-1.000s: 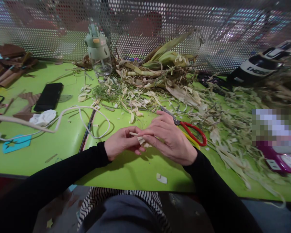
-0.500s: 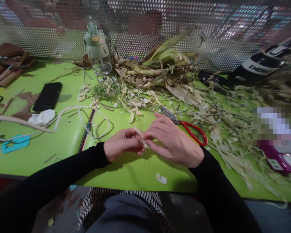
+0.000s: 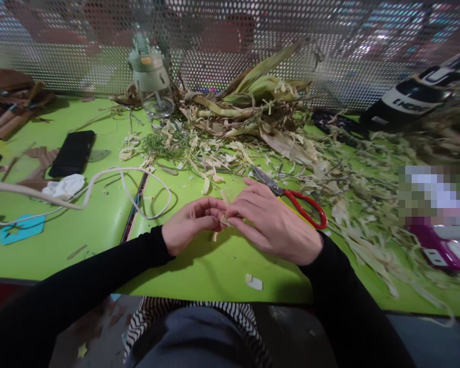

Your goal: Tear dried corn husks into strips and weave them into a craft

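Observation:
Both hands meet over the green table point(image 3: 199, 271), fingertips pinched together. Between them is a small pale strip of corn husk point(image 3: 224, 196), with one end sticking up and another hanging below the fingers. My left hand point(image 3: 195, 220) is closed on its left side. My right hand point(image 3: 268, 217) pinches it from the right, fingers bent over it and partly hiding it. Just behind my right hand lie scissors point(image 3: 302, 207) with red and yellow handles, blades pointing away to the left. A small pale scrap point(image 3: 254, 282) rests near the front edge.
Dried corn husks point(image 3: 249, 107) and shredded strips point(image 3: 352, 189) cover the back and right. A clear bottle point(image 3: 153, 82) stands at the back; a black bottle point(image 3: 410, 97) leans at right. Leftward lie a phone point(image 3: 72, 153), a white cable point(image 3: 164, 204) and a blue tag point(image 3: 22, 228).
The husk strip has turned: its upper end points more upright, and a lower end now shows beneath my left fingers. Both hands stay nearly in place; the view shifts slightly.

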The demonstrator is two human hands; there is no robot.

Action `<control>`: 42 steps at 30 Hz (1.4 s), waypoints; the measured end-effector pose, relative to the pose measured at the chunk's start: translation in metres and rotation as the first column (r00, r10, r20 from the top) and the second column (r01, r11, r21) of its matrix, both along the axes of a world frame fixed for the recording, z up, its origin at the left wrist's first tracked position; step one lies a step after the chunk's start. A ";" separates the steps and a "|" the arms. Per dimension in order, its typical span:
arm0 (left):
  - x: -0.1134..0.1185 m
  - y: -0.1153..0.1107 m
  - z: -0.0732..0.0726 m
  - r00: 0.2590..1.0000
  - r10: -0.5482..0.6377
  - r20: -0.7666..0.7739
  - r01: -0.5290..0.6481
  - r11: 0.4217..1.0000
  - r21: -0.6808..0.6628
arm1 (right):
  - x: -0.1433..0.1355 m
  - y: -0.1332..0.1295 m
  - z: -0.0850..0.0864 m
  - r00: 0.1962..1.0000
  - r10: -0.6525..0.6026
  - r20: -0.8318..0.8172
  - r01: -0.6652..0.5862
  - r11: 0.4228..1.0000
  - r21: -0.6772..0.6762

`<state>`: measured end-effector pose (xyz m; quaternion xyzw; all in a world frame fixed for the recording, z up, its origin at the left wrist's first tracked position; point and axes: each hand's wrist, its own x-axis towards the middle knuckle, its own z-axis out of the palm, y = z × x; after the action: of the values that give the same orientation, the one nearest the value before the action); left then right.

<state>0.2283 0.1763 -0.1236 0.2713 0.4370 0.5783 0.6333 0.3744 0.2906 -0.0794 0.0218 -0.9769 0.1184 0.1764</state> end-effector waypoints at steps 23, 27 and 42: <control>0.003 0.003 -0.001 0.991 0.057 -0.122 -0.049 0.996 0.071 | -0.003 0.001 0.000 0.999 -0.024 -0.034 0.016 0.975 -0.223; 0.001 0.002 -0.002 0.994 0.057 -0.098 -0.050 0.996 0.074 | -0.003 -0.002 -0.003 0.995 -0.091 -0.043 0.081 0.977 -0.196; 0.005 0.000 -0.005 0.966 0.133 -0.222 -0.109 0.987 0.117 | 0.000 -0.003 0.000 0.998 -0.058 0.023 0.061 0.980 -0.189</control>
<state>0.2329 0.1760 -0.1282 0.3416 0.4923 0.6028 0.5269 0.3741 0.2872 -0.0798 -0.0253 -0.9629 0.2058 0.1725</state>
